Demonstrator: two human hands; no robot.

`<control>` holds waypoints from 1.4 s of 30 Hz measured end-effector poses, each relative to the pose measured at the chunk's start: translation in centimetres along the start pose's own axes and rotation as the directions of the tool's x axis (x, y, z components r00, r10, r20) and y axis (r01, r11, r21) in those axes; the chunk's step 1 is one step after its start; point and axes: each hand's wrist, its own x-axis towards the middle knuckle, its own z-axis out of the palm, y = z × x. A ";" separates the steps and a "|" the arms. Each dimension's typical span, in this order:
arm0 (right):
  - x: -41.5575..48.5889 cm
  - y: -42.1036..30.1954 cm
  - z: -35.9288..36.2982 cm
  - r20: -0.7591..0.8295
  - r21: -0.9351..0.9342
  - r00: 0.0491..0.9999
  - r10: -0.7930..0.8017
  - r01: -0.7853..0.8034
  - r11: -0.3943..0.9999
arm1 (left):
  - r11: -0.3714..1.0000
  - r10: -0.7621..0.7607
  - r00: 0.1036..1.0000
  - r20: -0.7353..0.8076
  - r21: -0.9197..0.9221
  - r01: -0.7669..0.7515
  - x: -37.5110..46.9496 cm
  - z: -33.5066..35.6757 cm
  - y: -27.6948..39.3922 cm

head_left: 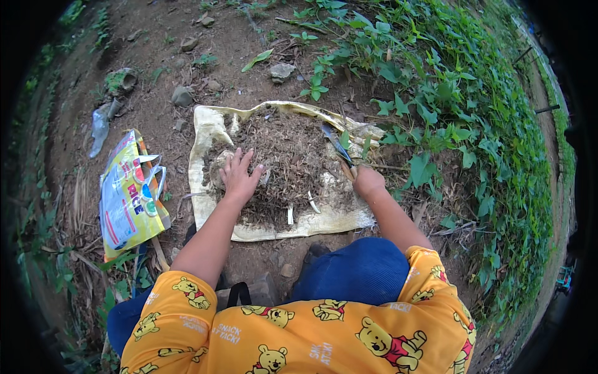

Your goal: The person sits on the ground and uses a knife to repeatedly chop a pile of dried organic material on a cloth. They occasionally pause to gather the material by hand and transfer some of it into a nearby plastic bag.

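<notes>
A pale woven sack is spread flat on the ground before me, with a heap of dark soil and dry plant bits on it. My left hand lies palm down at the heap's left side, fingers apart, beside a pale brown clump partly hidden by it. At the sack's right side, my right hand grips the wooden handle of a bladed hand tool. Its dark metal blade points away from me along the heap's edge. Two whitish curved pieces lie at the heap's near edge.
A yellow printed rice bag stands to the left, near a crumpled clear plastic bottle. Stones dot the bare soil beyond the sack. Dense leafy vines cover the right side and reach the sack's far right corner.
</notes>
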 end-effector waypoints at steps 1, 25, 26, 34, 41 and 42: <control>0.3 0.0 -0.7 0.053 -0.020 0.998 0.046 -0.045 0.999 | 0.998 -0.052 0.998 0.017 0.024 0.052 -0.3 -0.2 -0.3; -1.8 -18.3 -3.2 -0.029 0.392 0.750 -0.660 0.616 0.683 | 0.534 -0.429 0.899 0.083 -0.779 0.327 -1.7 4.4 -0.4; -1.3 -18.4 -3.0 -0.038 0.380 0.749 -0.662 0.623 0.683 | 0.509 -0.398 0.913 0.088 -0.807 0.300 -1.4 4.8 -0.8; -1.9 -19.4 -6.2 -0.024 0.272 0.739 -0.673 0.652 0.707 | 0.700 -0.392 0.919 -0.045 -0.663 0.266 0.1 2.0 -0.1; -0.3 -20.3 -6.7 0.036 0.169 0.745 -0.666 0.652 0.739 | 0.881 -0.346 0.936 -0.060 -0.365 0.302 1.3 0.6 -0.2; -0.2 -20.5 -6.6 0.038 0.169 0.758 -0.651 0.637 0.752 | 0.883 -0.356 0.934 -0.037 -0.342 0.323 1.7 0.3 -0.2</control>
